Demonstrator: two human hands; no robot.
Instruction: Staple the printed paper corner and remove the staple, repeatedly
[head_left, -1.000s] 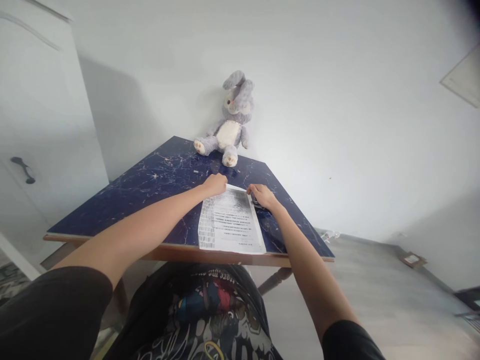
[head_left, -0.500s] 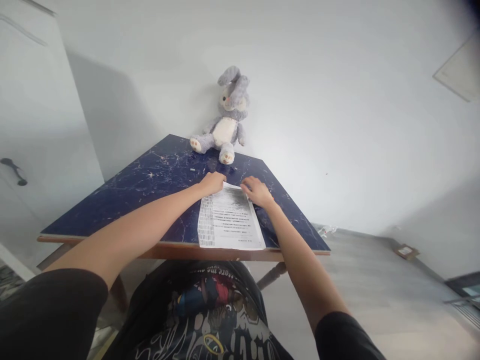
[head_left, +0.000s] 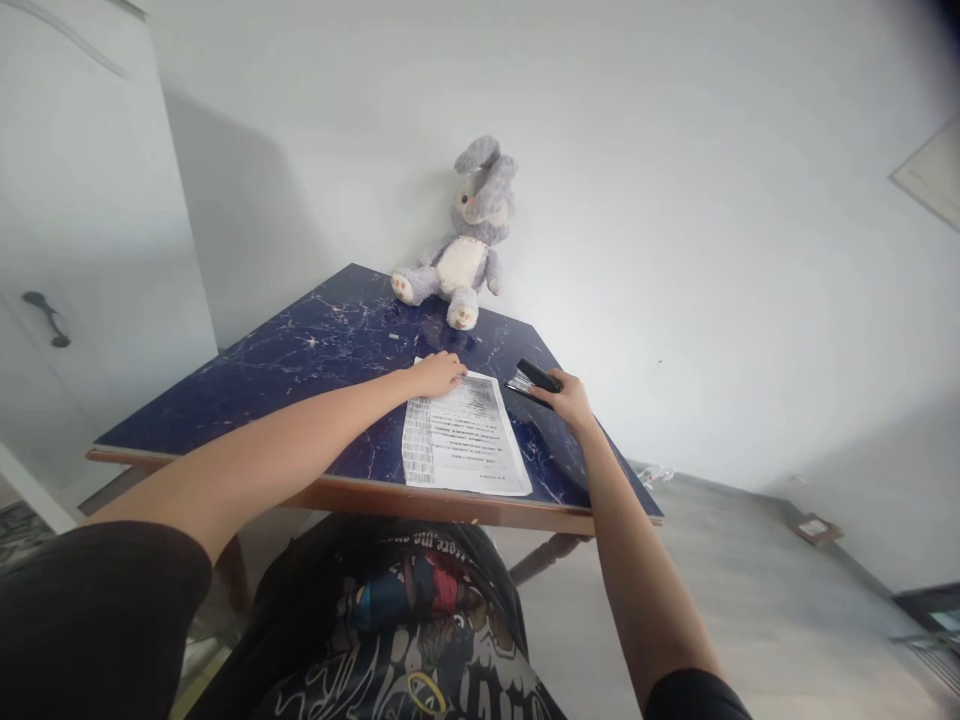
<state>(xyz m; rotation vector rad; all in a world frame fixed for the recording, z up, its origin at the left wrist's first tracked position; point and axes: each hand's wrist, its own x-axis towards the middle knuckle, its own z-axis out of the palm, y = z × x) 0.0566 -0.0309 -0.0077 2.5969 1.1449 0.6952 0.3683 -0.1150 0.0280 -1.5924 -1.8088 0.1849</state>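
A printed paper (head_left: 471,440), its text upside down to me, lies at the near edge of the blue table; whether it is one sheet or more I cannot tell. My left hand (head_left: 439,375) rests across its far left part, fingers bent together on the far edge, one paper corner showing behind the hand. To the right of the paper, my right hand (head_left: 570,400) is wrapped round the back of a black stapler (head_left: 534,378). The stapler's jaws are apart and point left toward the paper, without touching it.
A grey plush rabbit (head_left: 469,250) sits at the table's back against the wall. A small pale piece (head_left: 394,336) lies left of its feet on the dark marbled tabletop (head_left: 277,360). A cardboard box (head_left: 816,529) is on the floor at right; a cabinet handle (head_left: 49,320) shows left.
My right hand has left the paper's far right corner, moved right and taken hold of the stapler. My left hand has shifted slightly right over the paper. The view has turned a little.
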